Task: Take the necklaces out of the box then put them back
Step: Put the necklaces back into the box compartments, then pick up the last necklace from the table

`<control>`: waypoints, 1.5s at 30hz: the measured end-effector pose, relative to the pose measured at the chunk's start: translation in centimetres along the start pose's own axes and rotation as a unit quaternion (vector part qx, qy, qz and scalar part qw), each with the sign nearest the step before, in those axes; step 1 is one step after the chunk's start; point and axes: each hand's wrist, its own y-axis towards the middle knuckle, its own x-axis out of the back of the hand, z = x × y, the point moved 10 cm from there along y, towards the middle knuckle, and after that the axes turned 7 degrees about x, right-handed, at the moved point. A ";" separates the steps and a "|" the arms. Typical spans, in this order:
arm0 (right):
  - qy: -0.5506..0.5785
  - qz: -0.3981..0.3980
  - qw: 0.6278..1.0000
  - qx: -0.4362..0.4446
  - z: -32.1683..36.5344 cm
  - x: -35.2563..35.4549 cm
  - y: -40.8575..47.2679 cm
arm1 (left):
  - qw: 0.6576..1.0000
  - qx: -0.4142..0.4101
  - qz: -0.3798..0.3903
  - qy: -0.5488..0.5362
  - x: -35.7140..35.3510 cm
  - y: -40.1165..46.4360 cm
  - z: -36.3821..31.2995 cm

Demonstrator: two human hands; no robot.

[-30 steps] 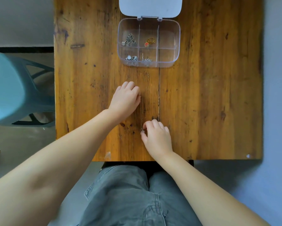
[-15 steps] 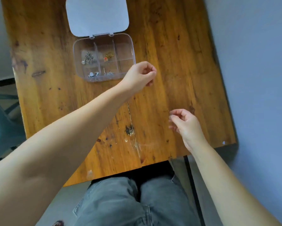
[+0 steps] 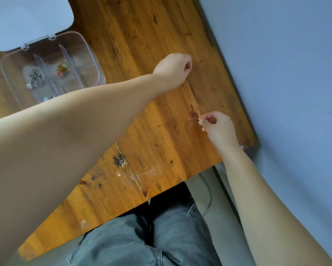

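A thin necklace is stretched taut above the wooden table, with a small pendant at its lower end. My left hand pinches the upper end of the chain. My right hand pinches the lower end beside the pendant. The clear compartment box stands open at the upper left, its white lid flipped back. Several other necklaces lie in its compartments: a silver one, a gold one with a red piece. My left forearm hides the box's near edge.
The table's right edge runs close to a pale blue wall. The table's near edge ends above my grey-trousered legs. A dark knot and pale scratches mark the wood near the front edge.
Both hands lifted off the table middle and moved right, carrying the necklace. My view swung right and closer, so the box now sits at the upper left.
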 end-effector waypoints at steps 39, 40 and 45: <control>0.046 0.076 0.972 0.216 32.3 -18.4 10.1 | 0.780 0.321 -0.303 -0.444 23.4 -15.7 33.7; 0.042 0.073 0.967 0.239 32.5 -17.6 9.3 | 0.790 0.318 -0.309 -0.424 23.7 -16.3 33.4; 0.023 0.138 0.953 0.270 29.5 -16.3 5.9 | 0.776 0.294 -0.275 -0.486 20.7 -19.5 31.3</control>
